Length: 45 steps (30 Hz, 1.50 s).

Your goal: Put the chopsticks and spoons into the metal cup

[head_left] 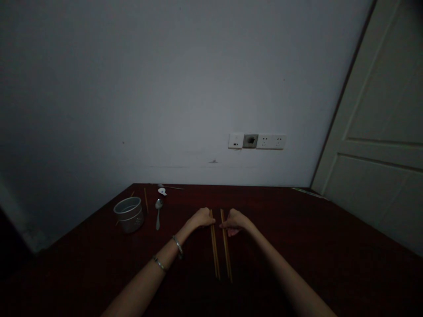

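My left hand [202, 217] is closed on the far end of a pair of wooden chopsticks [215, 251], which point toward me over the dark red table [264, 264]. A second pair of chopsticks [227, 253] is pinched in my right hand [234, 221], close beside the first and nearly parallel to it. A narrow gap separates the two pairs. Some of the fingers are hidden behind my hands. Two bracelets circle my left wrist and forearm.
At the left stand a metal pot [130, 215], a spoon [158, 213] and a loose chopstick [146, 200]. Behind them lie a small white object [162, 191] and a thin utensil [173, 188]. A flat strip [309, 193] rests at the back right edge, before the wall with sockets [271, 141].
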Tool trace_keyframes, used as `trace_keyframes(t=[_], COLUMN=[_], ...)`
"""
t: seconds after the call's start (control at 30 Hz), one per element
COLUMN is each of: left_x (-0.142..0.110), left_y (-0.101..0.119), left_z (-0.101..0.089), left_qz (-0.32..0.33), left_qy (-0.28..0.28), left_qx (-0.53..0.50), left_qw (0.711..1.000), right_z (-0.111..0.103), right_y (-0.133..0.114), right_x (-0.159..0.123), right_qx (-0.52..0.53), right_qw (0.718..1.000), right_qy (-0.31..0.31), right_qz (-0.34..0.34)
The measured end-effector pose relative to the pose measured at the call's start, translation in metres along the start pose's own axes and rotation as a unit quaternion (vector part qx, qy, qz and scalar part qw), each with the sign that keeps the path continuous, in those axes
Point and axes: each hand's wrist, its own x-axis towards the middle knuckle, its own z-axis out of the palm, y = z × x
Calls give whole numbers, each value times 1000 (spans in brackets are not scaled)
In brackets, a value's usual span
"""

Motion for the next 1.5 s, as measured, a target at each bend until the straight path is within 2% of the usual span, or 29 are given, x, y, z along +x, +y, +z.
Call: trace_keyframes(t=[0.17, 0.67, 1.13, 1.5], left_x=[0, -5, -2, 2], left_y=[-1, 5, 6, 2], left_z=[1, 1, 4, 7], left_qz=[18, 18, 20, 52], left_qy=[3, 19, 22, 35], left_qx=[-28, -59, 21, 38], left_qw=[999, 998, 999, 997], right_z=[0, 5, 4, 5], right_y=[-1, 3, 0, 7], right_x=[3, 6, -3, 11], right_qx=[-4, 39, 39, 45], right_qw=[1000, 999, 999, 998], right_qy=[-26, -28, -34, -46], right_qz=[-15, -13, -15, -26])
